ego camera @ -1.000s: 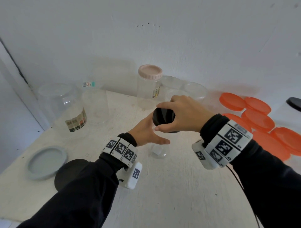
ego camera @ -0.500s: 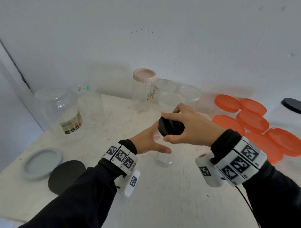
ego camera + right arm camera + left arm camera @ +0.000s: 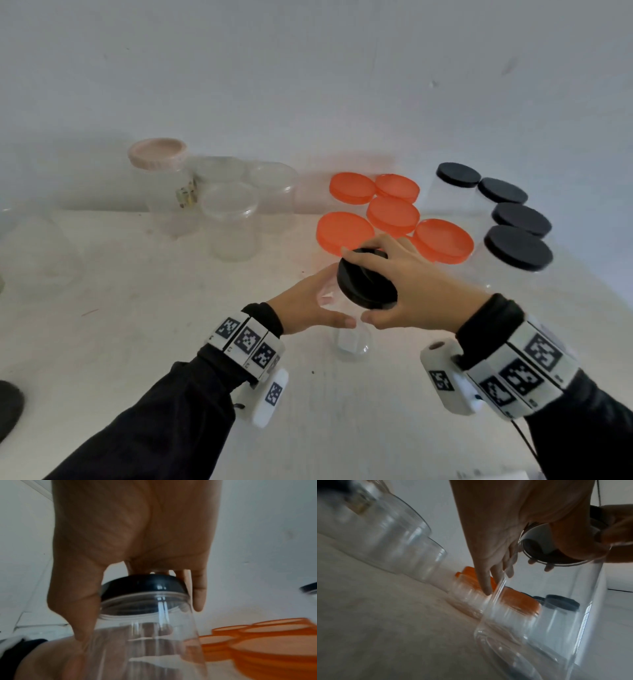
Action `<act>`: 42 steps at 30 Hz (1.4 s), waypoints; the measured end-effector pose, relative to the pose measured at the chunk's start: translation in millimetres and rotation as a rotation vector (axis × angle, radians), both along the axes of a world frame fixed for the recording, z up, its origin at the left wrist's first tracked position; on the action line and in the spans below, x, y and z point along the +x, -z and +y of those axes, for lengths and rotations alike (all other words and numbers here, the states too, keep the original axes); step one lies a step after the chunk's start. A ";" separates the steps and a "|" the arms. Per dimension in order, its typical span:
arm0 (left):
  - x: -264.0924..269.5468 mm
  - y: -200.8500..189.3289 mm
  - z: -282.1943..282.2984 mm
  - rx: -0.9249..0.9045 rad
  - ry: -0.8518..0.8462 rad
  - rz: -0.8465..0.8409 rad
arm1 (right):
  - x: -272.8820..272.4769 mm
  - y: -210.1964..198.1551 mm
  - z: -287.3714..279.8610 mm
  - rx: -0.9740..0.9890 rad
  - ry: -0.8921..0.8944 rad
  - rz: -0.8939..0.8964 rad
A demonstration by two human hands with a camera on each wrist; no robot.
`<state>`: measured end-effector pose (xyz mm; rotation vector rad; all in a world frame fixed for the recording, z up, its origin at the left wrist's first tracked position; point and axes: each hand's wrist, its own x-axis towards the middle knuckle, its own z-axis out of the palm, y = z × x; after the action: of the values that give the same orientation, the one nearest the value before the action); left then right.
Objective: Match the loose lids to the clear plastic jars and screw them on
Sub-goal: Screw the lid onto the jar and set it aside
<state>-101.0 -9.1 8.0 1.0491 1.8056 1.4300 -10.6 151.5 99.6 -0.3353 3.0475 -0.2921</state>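
**Black lid on the jar mouth**

Our right hand (image 3: 407,284) grips the black lid (image 3: 364,284) from above, fingers curled round its rim, and it sits on the mouth of the clear jar (image 3: 150,642). Our left hand (image 3: 305,305) wraps the jar's side, near the table's (image 3: 137,308) middle (orange-lidded jars (image 3: 394,214) just behind, black-lidded jars (image 3: 513,219) farther right).

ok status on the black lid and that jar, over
Right hand grips black lid on the clear jar mouth. Left hand holds the jar's side. Lid looks tilted, seating unclear. Orange-lidded jars close behind, nothing blocking.
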 end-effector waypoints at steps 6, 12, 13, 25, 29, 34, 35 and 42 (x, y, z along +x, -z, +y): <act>24.9 -5.4 76.7 -0.053 0.091 0.072 | 48.8 0.8 66.4 -0.013 0.179 0.007; 36.1 -24.2 130.5 0.104 -0.053 0.226 | 97.4 5.8 123.4 -0.022 0.334 0.056; 35.3 -24.8 138.1 0.148 -0.093 0.251 | 103.9 7.3 131.6 -0.032 0.358 0.065; 2.4 -12.7 188.9 -0.197 -0.335 0.888 | 132.2 25.6 233.3 -0.281 0.722 0.247; 2.8 -4.6 191.0 -0.432 -0.331 0.892 | 118.0 34.1 262.9 -0.354 0.765 0.363; 7.6 -7.0 194.7 -0.566 -0.314 0.967 | 83.5 38.7 300.1 -0.520 0.857 0.407; 7.4 -6.5 194.7 -0.572 -0.316 0.972 | 76.2 39.3 306.5 -0.547 0.871 0.415; 6.8 -3.0 194.4 -0.553 -0.336 0.981 | 33.9 38.1 333.1 -0.637 0.856 0.399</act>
<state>-94.1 185.4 11.0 1.2711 2.9429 0.4395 23.3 484.7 61.5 1.0456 3.1706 -1.3731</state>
